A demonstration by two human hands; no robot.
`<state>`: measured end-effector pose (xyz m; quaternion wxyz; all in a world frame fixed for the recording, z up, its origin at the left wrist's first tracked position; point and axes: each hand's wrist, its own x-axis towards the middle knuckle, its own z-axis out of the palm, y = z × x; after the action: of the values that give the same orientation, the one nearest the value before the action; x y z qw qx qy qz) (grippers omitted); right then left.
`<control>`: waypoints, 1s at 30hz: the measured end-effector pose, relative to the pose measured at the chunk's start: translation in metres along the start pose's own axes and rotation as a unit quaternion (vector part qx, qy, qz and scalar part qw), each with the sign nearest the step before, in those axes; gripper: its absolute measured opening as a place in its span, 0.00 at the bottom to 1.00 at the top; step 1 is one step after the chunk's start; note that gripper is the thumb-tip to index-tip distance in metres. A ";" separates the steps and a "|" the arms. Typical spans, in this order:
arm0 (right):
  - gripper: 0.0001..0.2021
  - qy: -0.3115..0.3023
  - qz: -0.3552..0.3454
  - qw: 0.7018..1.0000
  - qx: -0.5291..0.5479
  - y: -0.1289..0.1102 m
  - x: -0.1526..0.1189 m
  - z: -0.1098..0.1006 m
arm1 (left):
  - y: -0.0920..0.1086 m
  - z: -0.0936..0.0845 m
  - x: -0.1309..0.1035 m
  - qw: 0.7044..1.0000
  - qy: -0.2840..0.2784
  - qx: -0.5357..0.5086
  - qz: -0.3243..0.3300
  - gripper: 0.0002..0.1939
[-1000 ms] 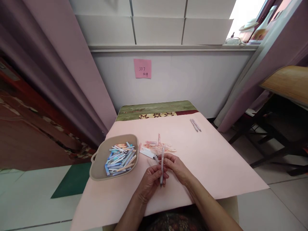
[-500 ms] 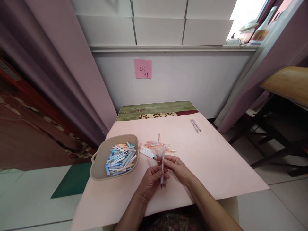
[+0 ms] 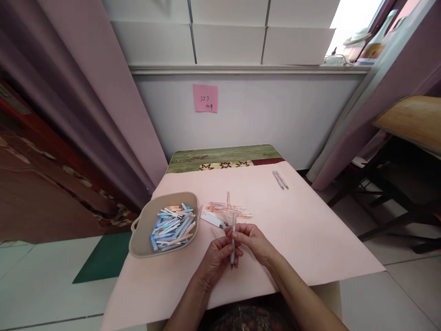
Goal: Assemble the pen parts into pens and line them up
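Observation:
A grey pen point(image 3: 233, 255) stands nearly upright in the picture, its dark tip toward me, held over the table. My left hand point(image 3: 217, 257) pinches its lower part between thumb and fingers. Higher on the same pen, my right hand point(image 3: 251, 239) closes its thumb and fingers. Just beyond my hands lie several white sticks with dark ends point(image 3: 212, 219), which look like refills. Behind them is a loose pile of clear, reddish-patterned pen barrels point(image 3: 227, 208). Two assembled grey pens point(image 3: 280, 179) rest side by side at the far right of the table.
A beige basin point(image 3: 139, 246) full of blue, white, grey and orange pen parts point(image 3: 174, 225) stands on the left. Pink paper point(image 3: 310, 239) covers the table, leaving a green patterned strip point(image 3: 186, 158) at the back. A pink note point(image 3: 206, 98) is on the wall.
My right thumb and fingers have shifted slightly on the upper part of the pen. The pen and my left hand have hardly moved.

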<state>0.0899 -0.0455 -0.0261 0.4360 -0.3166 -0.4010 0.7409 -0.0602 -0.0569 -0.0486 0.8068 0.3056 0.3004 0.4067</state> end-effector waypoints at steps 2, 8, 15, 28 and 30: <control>0.16 0.037 -0.008 0.999 -0.001 0.001 0.002 0.001 | 0.000 0.001 0.000 1.000 0.001 0.003 -0.004 0.13; 0.18 0.083 -0.024 0.996 -0.032 -0.002 0.002 0.002 | 0.000 0.002 -0.001 1.000 0.014 0.003 -0.011 0.14; 0.16 -0.009 -0.001 1.000 0.008 -0.003 -0.001 0.001 | 0.000 0.001 -0.001 1.000 0.018 0.004 -0.010 0.14; 0.15 0.036 -0.013 0.999 -0.019 -0.003 0.000 0.003 | 0.001 0.001 -0.001 1.000 0.010 0.002 -0.006 0.14; 0.16 0.045 -0.015 0.999 -0.016 -0.002 0.000 0.003 | 0.000 0.000 -0.001 1.000 0.013 0.003 -0.006 0.14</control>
<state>0.0880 -0.0455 -0.0225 0.4598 -0.3507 -0.3978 0.7122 -0.0604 -0.0575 -0.0478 0.8044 0.3009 0.3136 0.4051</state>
